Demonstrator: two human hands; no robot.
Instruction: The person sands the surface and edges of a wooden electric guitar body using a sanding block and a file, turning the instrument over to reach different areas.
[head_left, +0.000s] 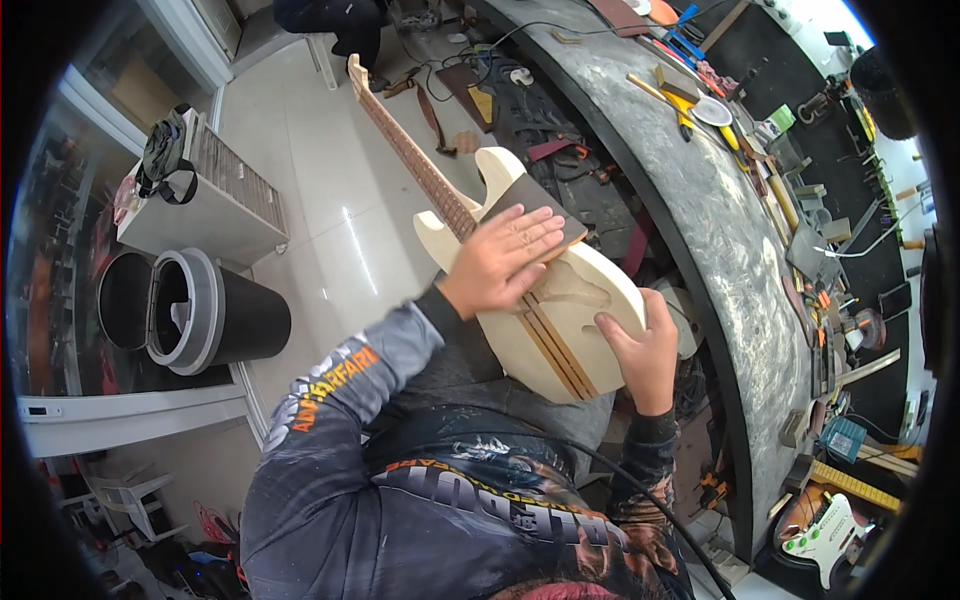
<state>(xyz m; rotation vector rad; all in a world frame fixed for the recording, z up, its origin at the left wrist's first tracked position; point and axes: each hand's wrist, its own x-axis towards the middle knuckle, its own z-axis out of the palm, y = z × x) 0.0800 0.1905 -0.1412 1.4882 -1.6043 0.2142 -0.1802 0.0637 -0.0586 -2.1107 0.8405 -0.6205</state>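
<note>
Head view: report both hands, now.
Left hand: open, laid flat on the dark sheet over the guitar body.
Right hand: closed on the guitar body's edge, thumb on top.

The guitar point(588, 338) is matt bare wood, the floor point(320, 195) smooth and glossy.

A guitar workshop; dusty bench point(690, 200); scattered hand tools point(684, 108); bare-wood guitar point(580, 300)

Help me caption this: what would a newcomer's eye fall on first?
The pale wooden guitar in the middle likely stands out, with the left hand on a dark sheet over it and the right hand at its edge. Next come the grey bench at right and the black bin at left.
</note>
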